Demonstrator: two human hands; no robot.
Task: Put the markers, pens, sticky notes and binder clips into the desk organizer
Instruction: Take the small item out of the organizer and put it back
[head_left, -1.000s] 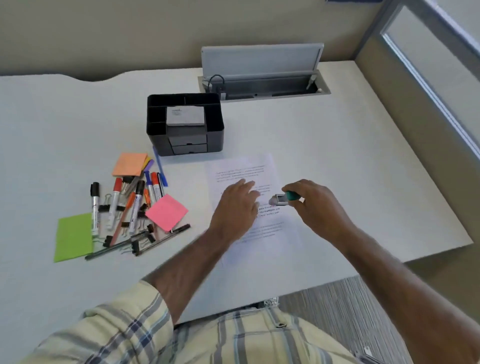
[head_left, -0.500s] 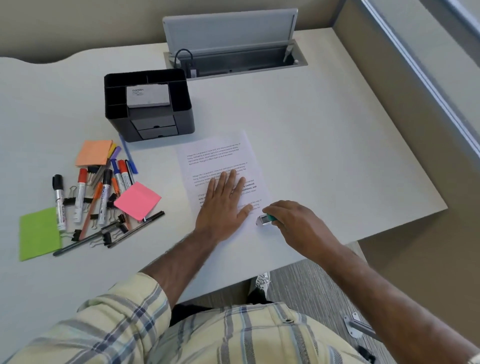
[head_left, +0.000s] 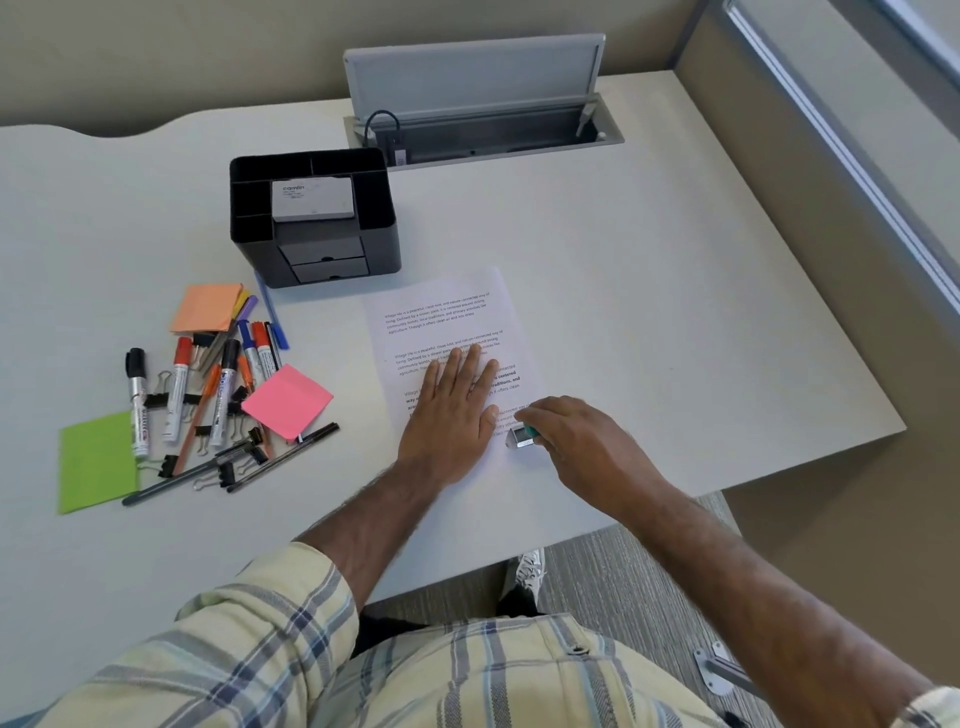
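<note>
A black desk organizer stands at the back of the desk with a grey box in its middle slot. Left of me lies a heap of markers, pens and black binder clips, with orange, pink and green sticky notes around it. My left hand lies flat, fingers spread, on a printed sheet. My right hand grips a small teal and grey marker, its tip on the sheet's right edge.
An open cable hatch with a raised grey lid sits at the desk's back edge. The desk's front edge runs close under my right forearm. A partition wall and window frame stand to the right.
My left hand has flattened onto the sheet with fingers spread. My right hand has brought the small marker down to the sheet's lower right edge. The camera view shifted.
</note>
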